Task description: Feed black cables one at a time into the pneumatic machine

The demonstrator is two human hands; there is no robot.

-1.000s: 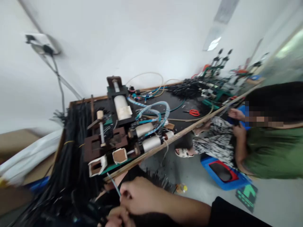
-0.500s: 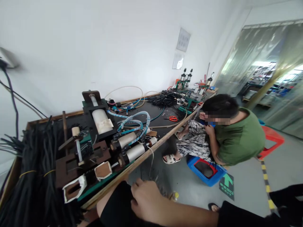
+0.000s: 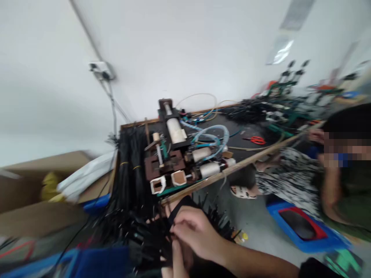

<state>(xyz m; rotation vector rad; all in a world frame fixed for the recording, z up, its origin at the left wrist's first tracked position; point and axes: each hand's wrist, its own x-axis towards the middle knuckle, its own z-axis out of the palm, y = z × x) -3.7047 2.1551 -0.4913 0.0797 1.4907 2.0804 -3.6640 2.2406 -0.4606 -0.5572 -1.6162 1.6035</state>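
R hand (image 3: 194, 235) is curling w/ fingers bent, fingertips (image 3: 176, 228) pressing into the bundle of black cables (image 3: 145, 241) at the lower centre; whether it's actually gripping a cable can't be told, pic is too blurred. L hand (image 3: 176, 259) is showing only as a finger or two poking up just under the R hand, touching it and the same cables; open or closed can't be told. The cable bundle is lying right at and left of both hands, below the surface (image 3: 232, 168) edge, w/ more black cables (image 3: 131, 170) lying stacked on the surface's left end above. Pneumatic jig (image 3: 176, 162) w/ white cylinders and blue hoses is sitting on the surface, well above the hands. Red scissors (image 3: 257, 140) are lying further right on it. Another person (image 3: 342, 181) is crouching at right, beside a blue bin (image 3: 301, 227) on the floor.
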